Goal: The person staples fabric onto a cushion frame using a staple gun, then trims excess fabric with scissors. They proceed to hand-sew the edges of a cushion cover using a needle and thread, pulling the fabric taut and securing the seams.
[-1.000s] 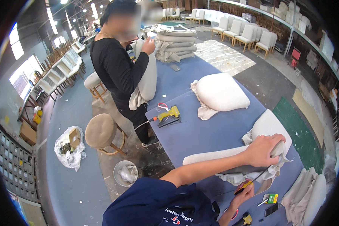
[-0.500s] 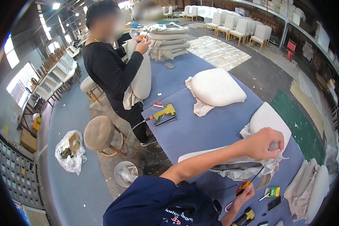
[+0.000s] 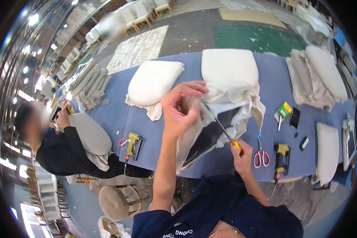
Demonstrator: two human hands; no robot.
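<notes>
My right hand is closed round the yellow and black handle of a screwdriver. Its long shaft slants up and left across a chair cushion whose dark underside faces up. Loose cream fabric bunches along the cushion's far and right edges. My left hand is at the cushion's far left corner, thumb and fingers apart, beside the fabric and near the screwdriver's tip. Whether the tip touches the fabric is hard to tell. Another white cushion lies just beyond.
Right of me on the blue table lie red-handled scissors, a yellow staple gun, a phone and stacked cushions. Leftward are a cushion, a second staple gun and a co-worker holding a cushion. A stool stands below.
My view has swung to the right. The left hand's fingers have parted from a closed grip at the fabric edge. The right hand still holds the screwdriver, its tip near that edge.
</notes>
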